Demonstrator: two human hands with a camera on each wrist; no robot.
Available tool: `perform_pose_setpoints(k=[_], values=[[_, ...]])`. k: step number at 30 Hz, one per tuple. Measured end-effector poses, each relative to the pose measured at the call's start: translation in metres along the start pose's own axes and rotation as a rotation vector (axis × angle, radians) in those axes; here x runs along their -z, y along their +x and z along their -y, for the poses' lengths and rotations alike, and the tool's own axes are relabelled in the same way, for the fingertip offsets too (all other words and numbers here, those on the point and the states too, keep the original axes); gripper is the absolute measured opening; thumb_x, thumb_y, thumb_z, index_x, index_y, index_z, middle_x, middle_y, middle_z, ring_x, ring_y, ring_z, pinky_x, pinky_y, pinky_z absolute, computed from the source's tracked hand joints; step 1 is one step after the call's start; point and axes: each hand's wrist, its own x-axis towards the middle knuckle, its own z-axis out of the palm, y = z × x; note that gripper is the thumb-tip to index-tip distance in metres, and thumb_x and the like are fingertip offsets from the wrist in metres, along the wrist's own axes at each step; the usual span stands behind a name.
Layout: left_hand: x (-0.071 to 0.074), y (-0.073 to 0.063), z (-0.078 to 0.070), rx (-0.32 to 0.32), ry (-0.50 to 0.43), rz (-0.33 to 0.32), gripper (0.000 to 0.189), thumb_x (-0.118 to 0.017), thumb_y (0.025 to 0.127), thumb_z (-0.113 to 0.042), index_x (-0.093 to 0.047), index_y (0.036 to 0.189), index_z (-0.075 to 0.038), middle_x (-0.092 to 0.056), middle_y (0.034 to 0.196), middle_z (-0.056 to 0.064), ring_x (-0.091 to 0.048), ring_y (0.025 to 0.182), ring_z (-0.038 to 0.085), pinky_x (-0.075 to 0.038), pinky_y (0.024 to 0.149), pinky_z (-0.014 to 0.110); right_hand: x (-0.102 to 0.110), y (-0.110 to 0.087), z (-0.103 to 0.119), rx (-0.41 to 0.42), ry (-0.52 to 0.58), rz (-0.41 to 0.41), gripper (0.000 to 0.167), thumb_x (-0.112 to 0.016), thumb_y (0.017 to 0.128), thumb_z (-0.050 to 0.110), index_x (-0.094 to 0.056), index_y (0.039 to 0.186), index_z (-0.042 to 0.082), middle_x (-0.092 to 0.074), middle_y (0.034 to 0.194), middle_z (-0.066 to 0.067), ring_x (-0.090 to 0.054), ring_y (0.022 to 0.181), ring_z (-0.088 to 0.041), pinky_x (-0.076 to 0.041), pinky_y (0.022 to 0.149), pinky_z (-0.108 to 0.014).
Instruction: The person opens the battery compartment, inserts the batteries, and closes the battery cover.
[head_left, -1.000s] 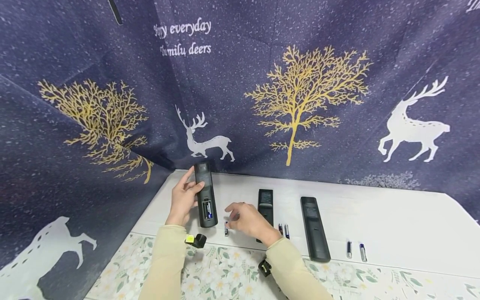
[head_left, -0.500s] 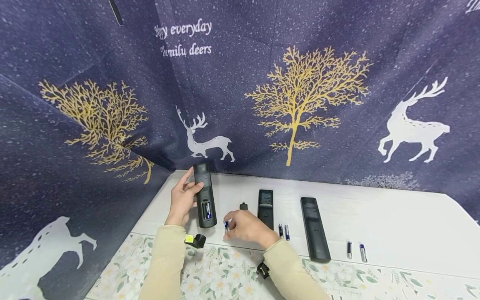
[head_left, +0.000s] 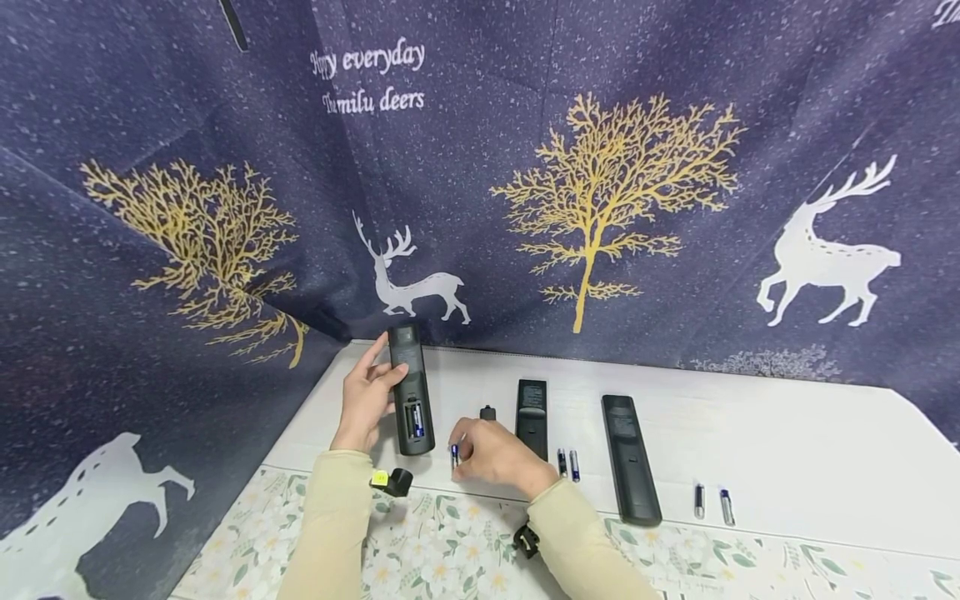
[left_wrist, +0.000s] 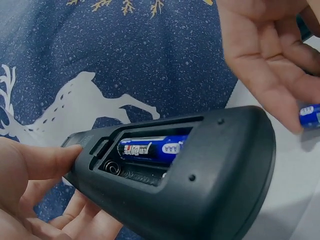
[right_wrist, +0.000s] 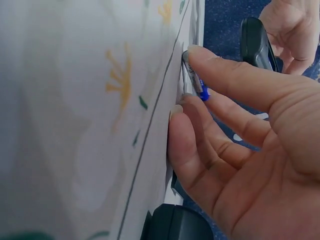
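My left hand point(head_left: 365, 404) grips a black remote control point(head_left: 408, 367), back side up and tilted, thumb on its back. Its battery compartment point(left_wrist: 145, 162) is uncovered; one blue battery point(left_wrist: 152, 149) lies in one slot, and a coil spring shows in the bare slot beside it. Close to the remote's right, my right hand point(head_left: 495, 454) pinches a second battery point(head_left: 454, 457) lengthwise, thumb at its silver end and a finger at its blue end. In the right wrist view that battery point(right_wrist: 195, 77) is at or just above the white table surface; which, I cannot tell.
A small black piece with a tab point(head_left: 487, 412) is partly behind my right hand. Two more remotes point(head_left: 532, 417) point(head_left: 630, 458) lie to the right, with battery pairs point(head_left: 567, 465) point(head_left: 712, 504) beside them. A dark patterned cloth point(head_left: 480, 167) hangs behind the table.
My right hand has come down slightly and its thumb and finger have closed on the battery's ends. The small black piece behind it has come into view. The left hand keeps its place.
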Motion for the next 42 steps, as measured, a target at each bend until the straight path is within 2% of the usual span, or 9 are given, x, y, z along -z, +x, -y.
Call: perform_pose_setpoints(k=[6,17,29,36,42], values=[[-0.0005,-0.0002,-0.0005,-0.008,0.003,0.005,0.069,-0.069,0.105,-0.012,-0.042,0.165,-0.034,-0.058,0.143,0.016,-0.071,0.087,0.013,-0.061,0.071,0.026,0.0013,-0.0008,0.0005,0.021,0.009,0.001,0.042,-0.092,0.078,0.001,-0.064,0.105,0.013,-0.068,0.091,0.002,-0.061,0.083,-0.012,-0.053,0.081,-0.032],[-0.0010,-0.0001,-0.0005,-0.019,0.006,0.008,0.069,-0.069,0.105,-0.012,-0.042,0.165,-0.033,-0.059,0.142,0.017,-0.071,0.088,0.012,-0.060,0.069,0.026,0.0018,-0.0018,0.0018,0.080,0.016,0.018,0.041,-0.089,0.080,-0.004,-0.061,0.104,0.015,-0.067,0.090,0.004,-0.061,0.083,-0.008,-0.053,0.081,-0.029],[-0.0008,-0.0004,-0.0012,-0.017,0.006,0.008,0.068,-0.069,0.106,-0.014,-0.042,0.165,-0.033,-0.058,0.144,0.017,-0.070,0.087,0.010,-0.060,0.070,0.027,0.0020,-0.0006,0.0020,0.097,0.056,0.013,0.025,-0.074,0.094,-0.007,-0.064,0.104,0.014,-0.072,0.093,0.005,-0.065,0.085,-0.008,-0.054,0.080,-0.028],[-0.0026,-0.0007,-0.0008,-0.014,-0.014,0.002,0.068,-0.068,0.106,-0.012,-0.042,0.165,-0.032,-0.058,0.141,0.018,-0.071,0.079,0.011,-0.058,0.064,0.024,0.0049,-0.0012,0.0024,0.098,0.048,-0.080,0.019,-0.071,0.099,-0.003,-0.064,0.108,0.012,-0.069,0.094,0.004,-0.063,0.081,-0.006,-0.054,0.075,-0.027],[-0.0068,0.0001,-0.0004,-0.006,-0.014,0.004,0.067,-0.069,0.105,-0.012,-0.045,0.163,-0.035,-0.059,0.142,0.017,-0.070,0.087,0.011,-0.059,0.065,0.024,0.0096,-0.0007,0.0051,0.071,0.095,-0.150,0.015,-0.067,0.103,0.001,-0.063,0.115,0.010,-0.069,0.101,-0.001,-0.066,0.085,-0.011,-0.055,0.072,-0.028]])
